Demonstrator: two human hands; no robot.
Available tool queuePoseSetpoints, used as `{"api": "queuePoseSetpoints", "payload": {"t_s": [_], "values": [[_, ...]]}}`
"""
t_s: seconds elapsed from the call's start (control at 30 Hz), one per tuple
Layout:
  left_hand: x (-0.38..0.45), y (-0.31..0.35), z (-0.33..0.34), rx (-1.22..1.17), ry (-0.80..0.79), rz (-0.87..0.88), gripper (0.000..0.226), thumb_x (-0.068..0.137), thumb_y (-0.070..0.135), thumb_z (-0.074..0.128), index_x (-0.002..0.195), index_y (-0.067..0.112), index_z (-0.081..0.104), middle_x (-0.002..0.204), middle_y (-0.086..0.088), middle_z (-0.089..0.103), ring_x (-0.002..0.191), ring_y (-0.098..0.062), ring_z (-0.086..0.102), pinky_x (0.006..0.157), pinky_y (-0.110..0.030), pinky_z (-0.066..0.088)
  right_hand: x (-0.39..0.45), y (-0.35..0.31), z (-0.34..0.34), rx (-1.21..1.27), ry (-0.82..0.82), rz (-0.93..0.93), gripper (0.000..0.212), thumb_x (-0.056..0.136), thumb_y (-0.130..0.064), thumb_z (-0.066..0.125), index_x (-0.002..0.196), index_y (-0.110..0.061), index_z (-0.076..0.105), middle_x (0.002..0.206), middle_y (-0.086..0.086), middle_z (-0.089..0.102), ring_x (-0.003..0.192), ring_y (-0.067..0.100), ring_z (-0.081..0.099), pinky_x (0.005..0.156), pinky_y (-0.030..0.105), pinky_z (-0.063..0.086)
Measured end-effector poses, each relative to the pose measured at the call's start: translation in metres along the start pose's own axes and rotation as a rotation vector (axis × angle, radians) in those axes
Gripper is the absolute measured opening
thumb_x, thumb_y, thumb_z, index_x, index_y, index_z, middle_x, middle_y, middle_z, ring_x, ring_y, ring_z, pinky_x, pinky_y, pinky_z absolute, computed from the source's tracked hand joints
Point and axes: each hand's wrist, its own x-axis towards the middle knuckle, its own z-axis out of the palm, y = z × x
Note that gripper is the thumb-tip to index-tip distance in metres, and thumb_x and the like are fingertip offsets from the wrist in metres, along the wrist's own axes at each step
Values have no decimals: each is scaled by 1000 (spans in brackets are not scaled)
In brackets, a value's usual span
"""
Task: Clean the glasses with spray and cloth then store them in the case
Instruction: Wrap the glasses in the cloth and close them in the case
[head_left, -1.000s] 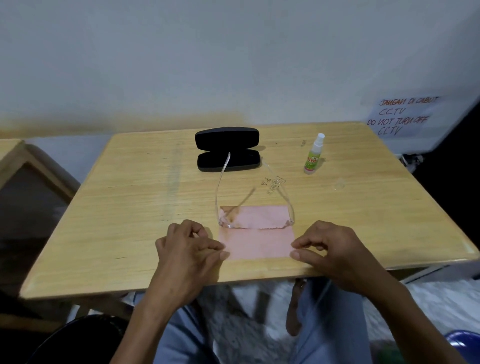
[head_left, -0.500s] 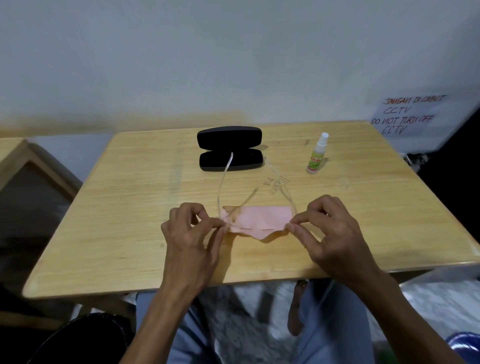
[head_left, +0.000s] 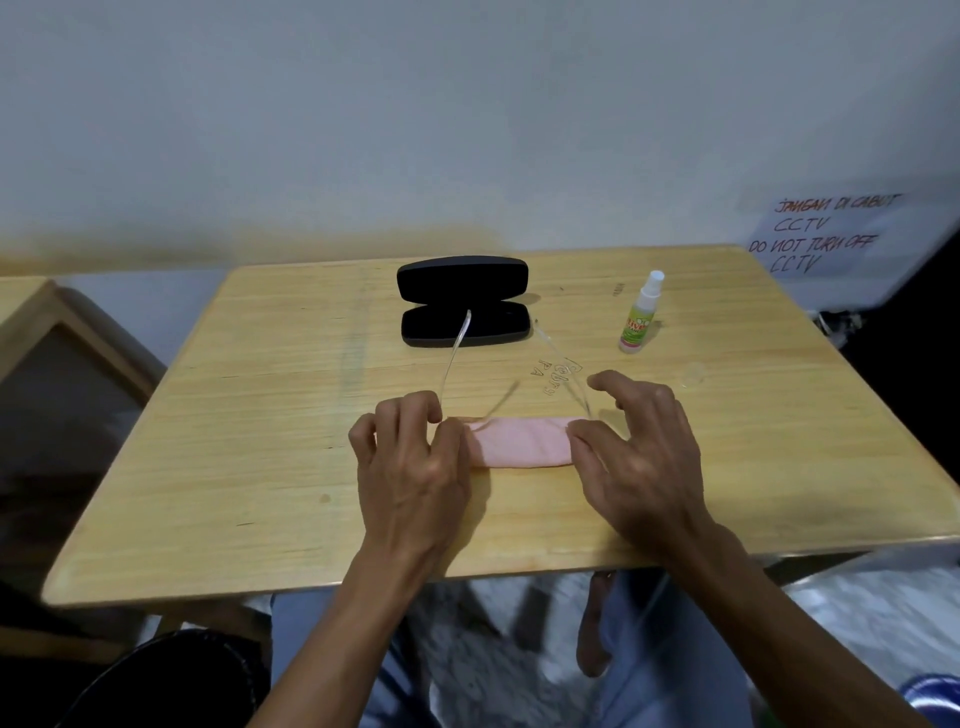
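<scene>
Glasses (head_left: 519, 395), clear-framed, sit at table (head_left: 260, 467) centre, front wrapped in the folded pink cloth (head_left: 519, 447), temples pointing toward 12 o'clock. Left hand (head_left: 410, 462) pinches the cloth's 9 o'clock end, fingers curled; right hand (head_left: 634, 452) presses its 3 o'clock end with thumb, other fingers spread and lifted, holding nothing. Judged: the fold is pinned at both ends so the lenses can be rubbed through it. Lenses hidden under cloth; right temple nearly invisible. Case (head_left: 462, 306) open at 12 o'clock, ready for storing; spray bottle (head_left: 639, 317) upright at 1 o'clock, label unreadable
</scene>
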Motion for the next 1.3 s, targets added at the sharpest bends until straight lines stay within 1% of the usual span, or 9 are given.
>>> {"api": "queuePoseSetpoints", "payload": {"t_s": [0.23, 0.33, 0.57, 0.73, 0.87, 0.97, 1.03, 1.13, 1.3], "values": [[0, 5, -8, -156, 55, -87, 4, 78, 15, 79, 80, 18, 79, 89, -15, 62, 86, -26, 47, 76, -38, 31, 2, -13, -8, 141, 53, 186, 11, 79, -4, 78, 90, -7, 76, 119, 22, 63, 91, 32, 56, 70, 39, 48], [-5, -3, -21, -263, 90, -226, 14, 75, 12, 79, 89, 13, 80, 92, -14, 58, 85, -26, 50, 78, -36, 30, -5, -11, -17, 202, 74, 331, 17, 79, -9, 78, 95, -5, 75, 116, 20, 61, 94, 30, 56, 78, 36, 49], [-5, -26, -22, -385, -245, -365, 34, 81, 51, 60, 98, 28, 77, 107, 7, 51, 96, -6, 35, 88, -41, 31, -9, 5, -17, 460, -144, 530, 22, 87, -29, 73, 104, -16, 78, 115, 0, 62, 107, 22, 58, 90, 33, 48], [5, -27, -17, -438, -288, -399, 16, 83, 40, 72, 94, 30, 78, 107, 13, 50, 97, -5, 38, 94, -31, 19, -3, 8, -13, 549, -175, 589, 13, 88, -25, 74, 100, -21, 80, 110, -3, 63, 107, 22, 62, 90, 38, 51], [7, -27, -14, -476, -286, -463, 21, 83, 38, 72, 95, 22, 77, 101, 39, 48, 94, 7, 38, 92, -26, 18, 1, 9, -13, 538, -169, 528, 10, 90, -23, 74, 96, -19, 80, 107, -1, 63, 102, 22, 60, 85, 34, 50], [5, -26, -12, -510, -293, -487, 28, 83, 36, 73, 99, 13, 72, 96, 56, 43, 98, 11, 38, 99, -40, 30, 4, 10, -14, 435, -217, 389, 8, 89, -20, 74, 93, -17, 80, 109, -1, 62, 94, 20, 54, 76, 36, 47], [5, -25, -12, -534, -279, -490, 22, 83, 34, 73, 97, 17, 72, 98, 49, 46, 98, 8, 40, 100, -44, 31, 6, 8, -12, 282, -294, 257, 11, 91, -26, 69, 90, -22, 79, 112, -2, 62, 92, 18, 52, 73, 37, 42], [7, -23, -14, -501, -264, -459, 12, 83, 34, 73, 89, 25, 76, 100, 33, 48, 97, 2, 41, 92, -32, 22, 9, 4, -10, 116, -366, 84, 21, 91, -32, 59, 86, -24, 78, 111, 0, 65, 91, 23, 55, 68, 37, 40], [13, -24, -19, -330, -298, -269, 6, 80, 34, 76, 84, 31, 79, 101, 14, 50, 99, -14, 43, 85, -30, 14, 13, 4, -12, 60, -402, 27, 6, 81, -22, 82, 82, -26, 78, 109, 3, 67, 92, 26, 56, 66, 40, 42]]}}
